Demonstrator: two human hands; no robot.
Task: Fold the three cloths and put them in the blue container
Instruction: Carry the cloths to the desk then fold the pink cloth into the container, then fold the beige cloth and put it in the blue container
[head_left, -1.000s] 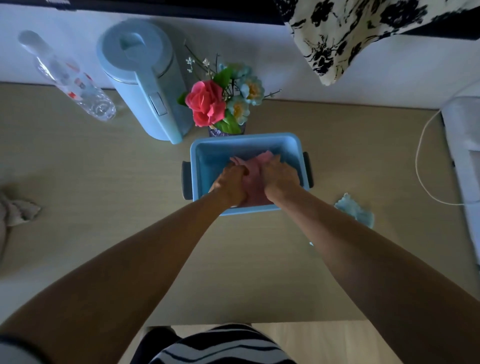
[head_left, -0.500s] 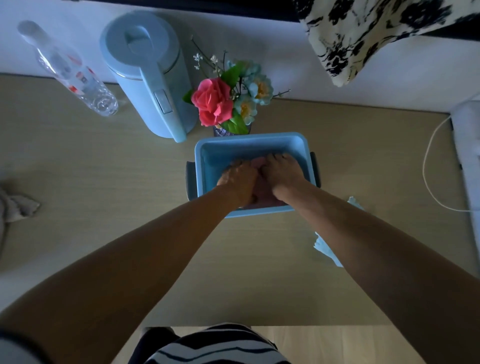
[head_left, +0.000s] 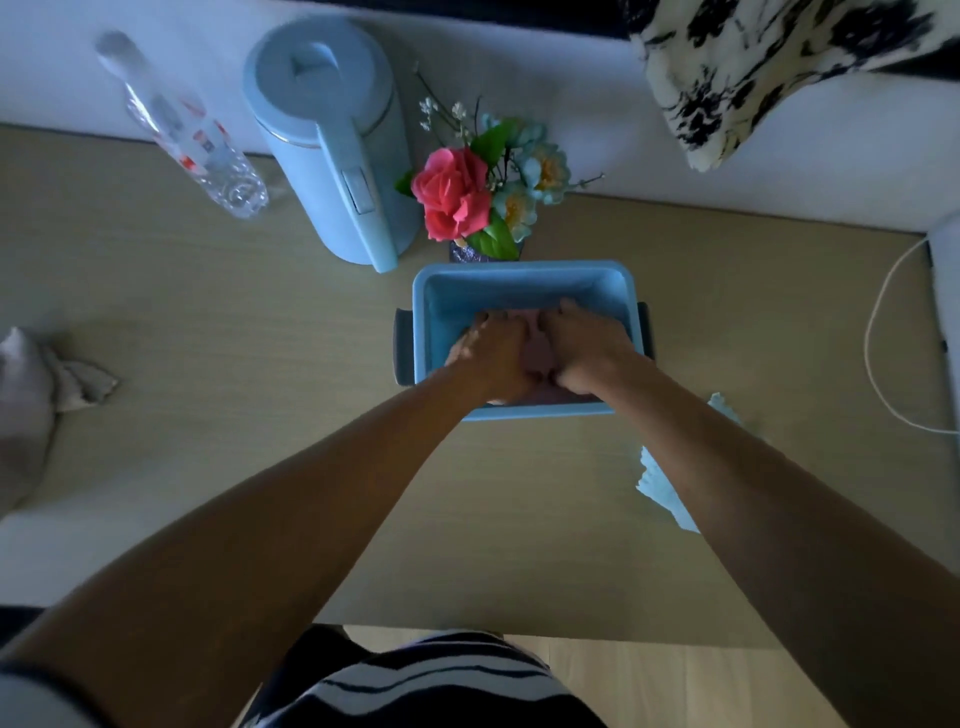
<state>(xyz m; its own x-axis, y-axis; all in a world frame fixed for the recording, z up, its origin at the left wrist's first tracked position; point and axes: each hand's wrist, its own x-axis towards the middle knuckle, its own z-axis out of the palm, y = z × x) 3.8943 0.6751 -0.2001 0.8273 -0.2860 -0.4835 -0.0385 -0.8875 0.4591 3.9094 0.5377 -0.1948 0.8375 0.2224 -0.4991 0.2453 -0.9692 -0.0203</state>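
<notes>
pale wooden counter (head_left: 260, 338): left hand (head_left: 493, 353) and right hand (head_left: 587, 353), fingers flat, unclenched, pressing folded pink cloth (head_left: 535, 356) into blue plastic container (head_left: 519, 286); next, probably fetching light-blue cloth (head_left: 662, 488) beside it, grey cloth (head_left: 47, 379) far left.

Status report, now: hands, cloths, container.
Both hands, left and right, pressing pink cloth into blue container. Light blue cloth and grey cloth still on table. Nothing obstructing.
</notes>
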